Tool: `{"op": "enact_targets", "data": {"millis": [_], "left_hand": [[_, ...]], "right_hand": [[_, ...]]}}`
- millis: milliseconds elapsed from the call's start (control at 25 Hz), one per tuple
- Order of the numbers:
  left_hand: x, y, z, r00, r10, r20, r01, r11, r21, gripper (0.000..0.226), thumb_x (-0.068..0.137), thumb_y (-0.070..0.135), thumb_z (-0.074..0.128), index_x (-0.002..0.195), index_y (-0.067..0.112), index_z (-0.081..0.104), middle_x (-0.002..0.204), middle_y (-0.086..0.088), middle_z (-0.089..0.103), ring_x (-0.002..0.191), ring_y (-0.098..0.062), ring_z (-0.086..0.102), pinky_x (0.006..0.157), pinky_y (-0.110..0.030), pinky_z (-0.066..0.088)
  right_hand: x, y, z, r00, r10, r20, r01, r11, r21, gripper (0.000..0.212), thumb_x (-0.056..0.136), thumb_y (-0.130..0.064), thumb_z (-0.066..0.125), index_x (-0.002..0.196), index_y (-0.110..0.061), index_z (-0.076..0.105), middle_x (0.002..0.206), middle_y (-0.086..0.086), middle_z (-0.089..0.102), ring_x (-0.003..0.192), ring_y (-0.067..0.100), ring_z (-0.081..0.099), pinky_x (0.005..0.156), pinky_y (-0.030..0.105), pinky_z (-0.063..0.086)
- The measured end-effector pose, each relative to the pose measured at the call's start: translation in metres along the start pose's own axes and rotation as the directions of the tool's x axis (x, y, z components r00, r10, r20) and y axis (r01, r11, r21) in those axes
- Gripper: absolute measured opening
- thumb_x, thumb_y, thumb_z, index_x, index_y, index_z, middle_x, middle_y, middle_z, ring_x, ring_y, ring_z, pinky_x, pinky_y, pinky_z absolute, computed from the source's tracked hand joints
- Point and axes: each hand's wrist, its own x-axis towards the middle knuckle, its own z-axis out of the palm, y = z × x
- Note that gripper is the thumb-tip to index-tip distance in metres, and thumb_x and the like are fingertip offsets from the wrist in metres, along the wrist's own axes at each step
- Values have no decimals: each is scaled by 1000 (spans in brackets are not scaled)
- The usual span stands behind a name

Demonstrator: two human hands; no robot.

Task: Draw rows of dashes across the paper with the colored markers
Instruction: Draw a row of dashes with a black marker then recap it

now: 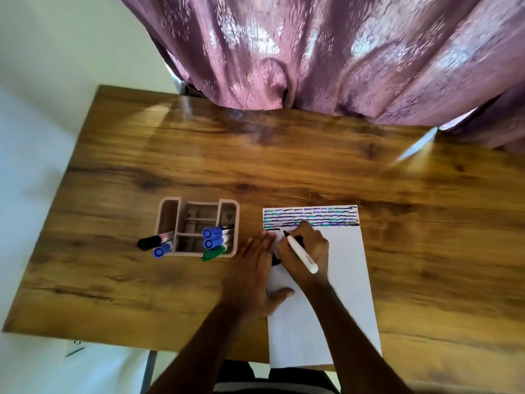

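A white sheet of paper (346, 280) lies on the wooden table, its top strip filled with rows of green, blue, purple and black dashes (311, 217). My right hand (305, 251) grips a white marker with a black tip (301, 253); the tip touches the paper near the left edge, just under the finished rows. My left hand (252, 277) lies flat, fingers together, pressing the paper's left edge. A small black piece, perhaps the marker's cap, shows between the two hands (276, 261).
A beige desk organizer (170, 211) stands left of the paper, holding black, blue and green capped markers (211, 241). A purple curtain (326, 52) hangs over the table's far edge. The table's front edge runs just below my forearms.
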Motion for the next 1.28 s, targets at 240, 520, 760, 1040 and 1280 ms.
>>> {"op": "enact_targets", "data": {"millis": [240,520,760,1040,1280], "left_hand": [[2,-2,1,1000,-9,19,9,1000,10,108,77,69,66,156,8,26,164,-5,28,154,-19,18,124,-43,24],[1,-1,-1,999,-21,44,19,999,45,105,78,70,62,155,7,28,165,-5,26,155,-18,16,125,-41,22],[2,-2,1,999,-17,40,16,999,35,107,77,69,65,156,9,26,165,-1,20,155,-16,13,126,-38,19],[2,-2,1,999,-21,37,20,999,35,108,78,72,62,157,9,23,165,-3,22,155,-17,14,125,-40,23],[1,-2,2,1000,-20,21,19,999,44,108,78,72,62,156,9,23,164,-3,18,155,-19,16,124,-42,26]], "right_hand": [[1,11,13,997,40,60,-42,999,19,25,81,-27,78,83,-9,61,80,7,71,69,24,64,58,34,54],[0,13,16,994,60,88,-61,998,5,28,83,-33,74,85,-8,62,84,9,72,73,27,66,57,41,56],[0,12,14,994,46,98,-45,999,-18,31,82,-36,73,86,-7,63,85,9,72,75,25,66,57,40,57],[2,10,13,995,49,89,-49,999,-3,30,82,-35,73,83,-8,61,81,8,71,71,25,66,55,41,57],[3,11,13,997,39,62,-39,999,8,26,82,-28,77,85,-7,61,81,9,71,71,24,66,54,41,57]]}}
